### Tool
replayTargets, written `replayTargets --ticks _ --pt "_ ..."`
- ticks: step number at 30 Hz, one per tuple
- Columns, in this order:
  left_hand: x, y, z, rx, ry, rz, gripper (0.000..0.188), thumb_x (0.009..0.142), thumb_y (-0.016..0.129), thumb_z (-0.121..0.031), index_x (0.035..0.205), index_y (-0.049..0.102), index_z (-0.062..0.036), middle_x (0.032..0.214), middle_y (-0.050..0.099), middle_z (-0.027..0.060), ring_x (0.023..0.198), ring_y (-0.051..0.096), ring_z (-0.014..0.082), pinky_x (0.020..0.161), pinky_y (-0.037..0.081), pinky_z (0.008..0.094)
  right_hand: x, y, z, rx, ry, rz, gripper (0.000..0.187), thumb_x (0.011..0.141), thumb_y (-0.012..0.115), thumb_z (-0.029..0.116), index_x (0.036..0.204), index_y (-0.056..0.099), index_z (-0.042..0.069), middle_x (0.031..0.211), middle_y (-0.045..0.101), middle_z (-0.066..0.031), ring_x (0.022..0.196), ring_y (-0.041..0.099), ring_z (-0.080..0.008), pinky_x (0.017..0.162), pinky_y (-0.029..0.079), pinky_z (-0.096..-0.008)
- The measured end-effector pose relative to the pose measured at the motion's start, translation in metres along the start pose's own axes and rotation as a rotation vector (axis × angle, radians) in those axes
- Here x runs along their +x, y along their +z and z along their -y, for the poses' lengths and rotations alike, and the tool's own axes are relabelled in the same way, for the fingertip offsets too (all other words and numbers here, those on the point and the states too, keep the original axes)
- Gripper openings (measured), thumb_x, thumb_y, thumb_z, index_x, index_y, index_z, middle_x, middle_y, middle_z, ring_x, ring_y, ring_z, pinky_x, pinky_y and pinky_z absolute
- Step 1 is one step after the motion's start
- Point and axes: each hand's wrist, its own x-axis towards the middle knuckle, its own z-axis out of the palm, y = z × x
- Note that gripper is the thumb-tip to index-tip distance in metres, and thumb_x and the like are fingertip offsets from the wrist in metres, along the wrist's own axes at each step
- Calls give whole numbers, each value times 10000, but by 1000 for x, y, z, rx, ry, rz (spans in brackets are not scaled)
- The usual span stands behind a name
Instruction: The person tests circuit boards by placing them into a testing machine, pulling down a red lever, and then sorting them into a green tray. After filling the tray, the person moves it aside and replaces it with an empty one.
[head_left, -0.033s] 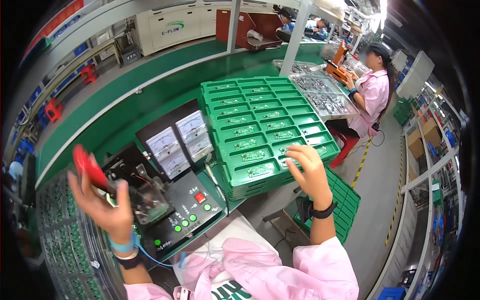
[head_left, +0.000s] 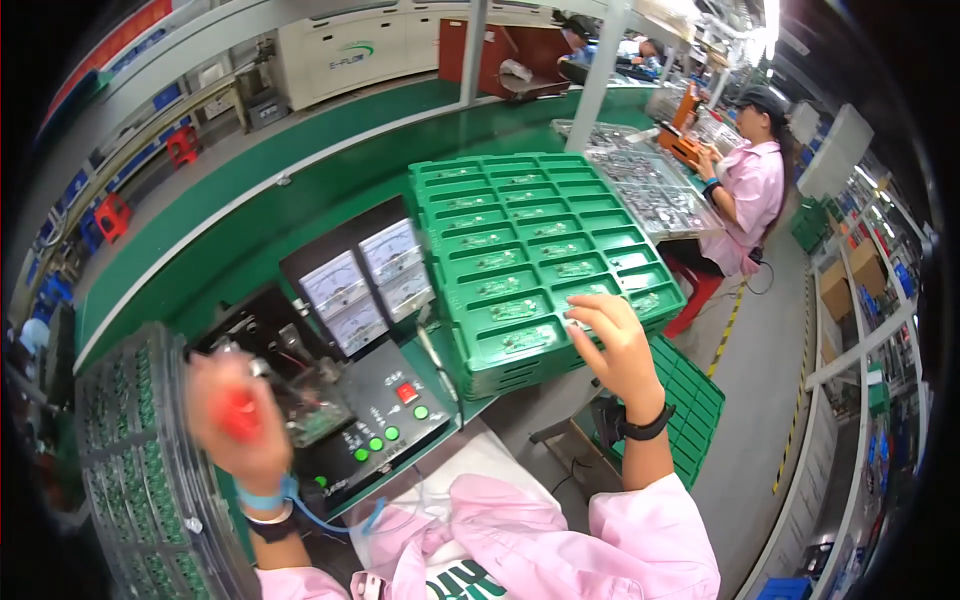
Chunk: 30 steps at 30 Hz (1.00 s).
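Observation:
My left hand (head_left: 238, 430), smeared by motion, is closed round a red handle (head_left: 236, 408) on the black test fixture. Part of the handle shows within the hand. Beside it, a clear plate (head_left: 318, 412) of the fixture partly covers a circuit board. My right hand (head_left: 618, 345) hovers at the near right of the top green tray (head_left: 487, 362), thumb apart from bent fingers, over a compartment it partly hides. I see no object held in it. Small green circuit boards (head_left: 525, 340) lie in many of the tray's compartments.
Analog meters (head_left: 345, 295) stand behind the control panel (head_left: 385, 400) with its red switch and green buttons. Clear trays of boards (head_left: 130, 470) sit at the left. Another green tray (head_left: 690, 400) lies lower right. A co-worker (head_left: 745, 175) in pink works at the far right.
My left hand has moved right and down, from open fingers beside the raised red handle to closed round it. The handle has swung down toward me. My right hand has barely moved.

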Motion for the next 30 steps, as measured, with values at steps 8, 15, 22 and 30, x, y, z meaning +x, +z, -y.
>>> replayTargets --ticks 8,15,22,30 --pt "-76 -21 -23 58 -182 190 519 769 687 35 1261 550 -53 1333 542 176 1258 500 386 1064 381 496 -9 81 83 353 -367 126 391 744 746 79 1113 622 42 1266 595 -138 1151 559 -372 958 459 -462" --pt "-142 -35 -25 125 -570 348 477 886 597 -111 1338 489 0 1462 408 201 1374 361 383 1116 302 447 -29 134 132 331 -286 171 609 729 773 176 1276 529 70 1429 453 -146 1312 406 -377 1060 357 -536" --pt "-158 -6 -43 -153 -872 -5 500 920 476 -138 1393 422 14 1514 321 199 1404 305 344 1150 233 410 -69 169 125 272 -460 -9 537 738 760 227 1227 585 90 1349 537 -100 1232 486 -315 1036 375 -490" --pt "-159 19 -44 -378 -843 -433 601 768 513 -34 1356 391 -31 1471 369 191 1383 328 300 1158 206 406 -60 168 139 280 -395 117 385 723 759 206 1073 654 83 1159 645 -63 1141 558 -236 983 405 -434"
